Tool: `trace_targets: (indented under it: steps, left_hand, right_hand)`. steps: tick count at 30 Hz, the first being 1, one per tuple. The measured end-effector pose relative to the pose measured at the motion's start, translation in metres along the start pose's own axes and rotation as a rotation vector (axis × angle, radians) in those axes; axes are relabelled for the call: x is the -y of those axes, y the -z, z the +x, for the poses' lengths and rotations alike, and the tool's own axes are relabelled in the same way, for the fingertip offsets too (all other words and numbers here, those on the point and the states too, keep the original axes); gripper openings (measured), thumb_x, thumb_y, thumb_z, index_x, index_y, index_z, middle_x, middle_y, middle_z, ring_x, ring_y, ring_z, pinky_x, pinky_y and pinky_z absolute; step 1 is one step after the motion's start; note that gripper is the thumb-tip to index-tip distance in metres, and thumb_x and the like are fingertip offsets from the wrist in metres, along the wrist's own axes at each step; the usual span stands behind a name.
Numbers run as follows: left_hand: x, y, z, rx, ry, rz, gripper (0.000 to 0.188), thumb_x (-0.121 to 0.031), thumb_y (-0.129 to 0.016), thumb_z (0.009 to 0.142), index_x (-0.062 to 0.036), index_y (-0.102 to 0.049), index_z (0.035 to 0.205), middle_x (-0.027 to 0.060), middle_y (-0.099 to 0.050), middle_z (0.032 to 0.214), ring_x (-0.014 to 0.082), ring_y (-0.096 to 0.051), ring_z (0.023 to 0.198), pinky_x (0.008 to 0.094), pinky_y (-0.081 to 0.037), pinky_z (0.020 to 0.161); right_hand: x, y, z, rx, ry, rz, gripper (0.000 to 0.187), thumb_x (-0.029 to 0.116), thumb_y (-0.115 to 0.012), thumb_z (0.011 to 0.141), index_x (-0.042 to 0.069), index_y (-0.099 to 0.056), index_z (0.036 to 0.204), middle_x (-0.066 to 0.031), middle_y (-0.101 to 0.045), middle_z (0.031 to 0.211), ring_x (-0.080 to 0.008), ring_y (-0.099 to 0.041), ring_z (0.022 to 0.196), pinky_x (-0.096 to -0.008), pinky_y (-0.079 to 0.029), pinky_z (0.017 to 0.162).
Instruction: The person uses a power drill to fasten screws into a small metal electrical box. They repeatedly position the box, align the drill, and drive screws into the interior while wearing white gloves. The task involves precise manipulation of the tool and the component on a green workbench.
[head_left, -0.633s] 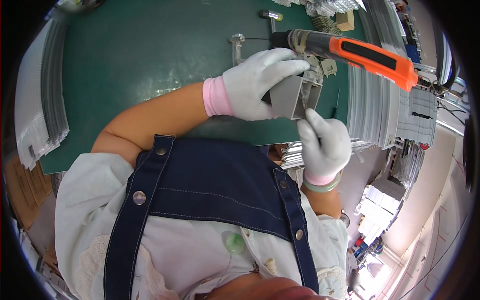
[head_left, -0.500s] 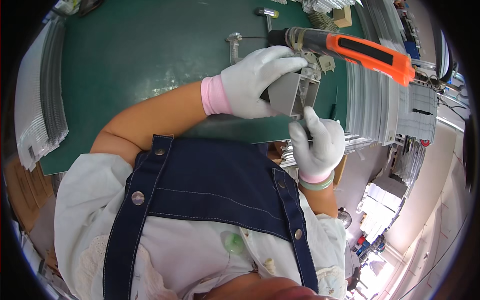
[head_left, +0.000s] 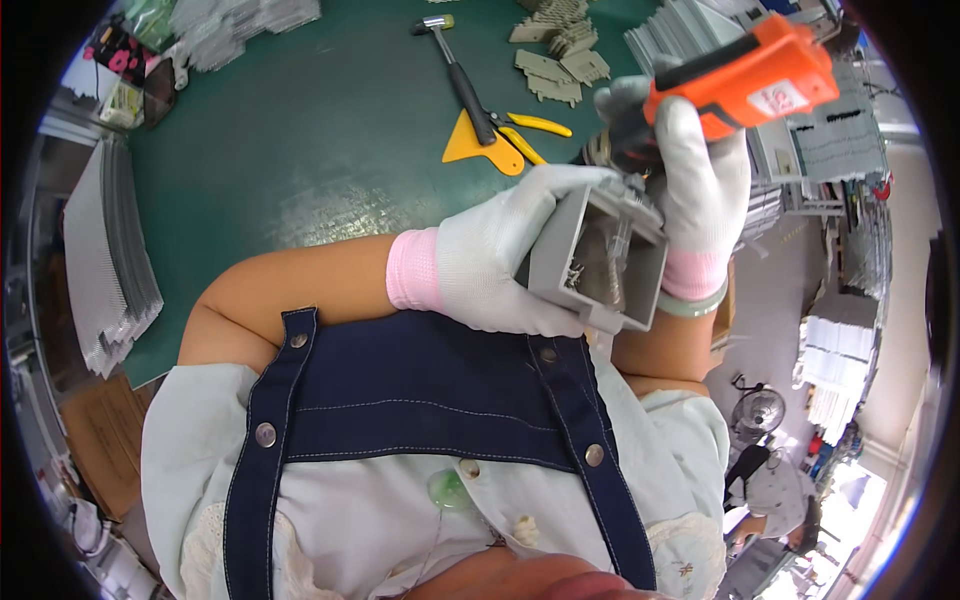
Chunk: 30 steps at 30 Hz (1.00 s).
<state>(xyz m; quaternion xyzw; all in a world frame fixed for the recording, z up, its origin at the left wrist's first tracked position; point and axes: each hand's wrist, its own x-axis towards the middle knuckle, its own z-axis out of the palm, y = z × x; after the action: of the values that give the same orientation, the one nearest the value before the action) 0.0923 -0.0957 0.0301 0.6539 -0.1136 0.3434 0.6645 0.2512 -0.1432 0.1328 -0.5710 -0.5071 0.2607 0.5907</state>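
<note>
My left hand (head_left: 500, 260), in a white glove with a pink cuff, grips a grey channel-shaped plastic part (head_left: 585, 260) and holds it up close to my chest. My right hand (head_left: 690, 190), also in a white glove, is wrapped around an orange and black electric screwdriver (head_left: 745, 80). The tool's tip points down into the open side of the grey part. The tip itself is hidden between the part and my fingers.
On the green table (head_left: 300, 150) lie a hammer (head_left: 460, 70), a yellow scraper (head_left: 480, 145), yellow-handled pliers (head_left: 535, 125) and several grey plastic pieces (head_left: 560, 55). Stacks of grey sheets (head_left: 105, 260) sit at the left edge, more at the right.
I lifted the grey part off the table toward my chest. My right hand moved up from below the part and took hold of the orange screwdriver, now set against the part.
</note>
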Motion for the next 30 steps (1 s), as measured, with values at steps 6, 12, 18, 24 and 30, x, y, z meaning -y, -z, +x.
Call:
trace_targets:
  steps: [6,12,18,24,30]
  left_hand:
    - [0.028,-0.034,-0.006,0.149,0.305,0.116,0.104,-0.004,-0.087,0.076,-0.0059,-0.019,0.153,0.0181,-0.053,0.143,0.0285,-0.059,0.13,0.0441,-0.049,0.108]
    - [0.049,-0.06,-0.008,0.195,0.259,0.112,0.105,-0.002,-0.088,0.071,-0.0036,-0.022,0.153,0.0176,-0.053,0.142,0.0267,-0.058,0.131,0.0419,-0.05,0.107]
    - [0.061,-0.069,-0.012,0.156,0.322,0.21,0.1,-0.009,-0.087,0.073,-0.0026,-0.024,0.151,0.0167,-0.056,0.137,0.0263,-0.061,0.124,0.0392,-0.051,0.104]
    - [0.066,-0.071,-0.013,0.165,0.48,0.29,0.1,-0.01,-0.087,0.073,-0.0024,-0.024,0.151,0.0197,-0.055,0.139,0.0262,-0.061,0.125,0.0381,-0.05,0.106]
    - [0.081,-0.071,-0.007,0.14,0.472,0.297,0.091,-0.013,-0.086,0.079,-0.0035,-0.026,0.147,0.0144,-0.059,0.131,0.0247,-0.063,0.121,0.0375,-0.051,0.104]
  right_hand:
    - [-0.035,0.044,-0.051,-0.185,-0.286,-0.032,0.022,0.01,-0.071,0.093,-0.001,-0.065,0.111,-0.0019,-0.07,0.087,-0.007,-0.063,0.075,-0.0247,-0.052,0.071]
    - [-0.05,0.068,-0.079,-0.221,-0.18,0.05,0.021,0.011,-0.074,0.092,0.0,-0.063,0.107,-0.0013,-0.068,0.086,-0.0068,-0.061,0.072,-0.0247,-0.051,0.068]
    - [-0.083,0.071,-0.087,-0.234,-0.137,0.045,0.029,0.018,-0.077,0.093,0.0,-0.062,0.109,-0.0021,-0.068,0.083,-0.0076,-0.063,0.071,-0.0259,-0.053,0.066]
    - [-0.117,0.082,-0.083,-0.165,-0.305,0.062,0.031,0.016,-0.076,0.093,-0.001,-0.062,0.115,-0.0033,-0.069,0.092,-0.0074,-0.064,0.078,-0.0263,-0.053,0.069]
    - [-0.122,0.092,-0.079,-0.143,-0.24,0.037,0.028,0.016,-0.075,0.093,-0.001,-0.063,0.112,-0.003,-0.07,0.092,-0.0079,-0.063,0.078,-0.0263,-0.053,0.072]
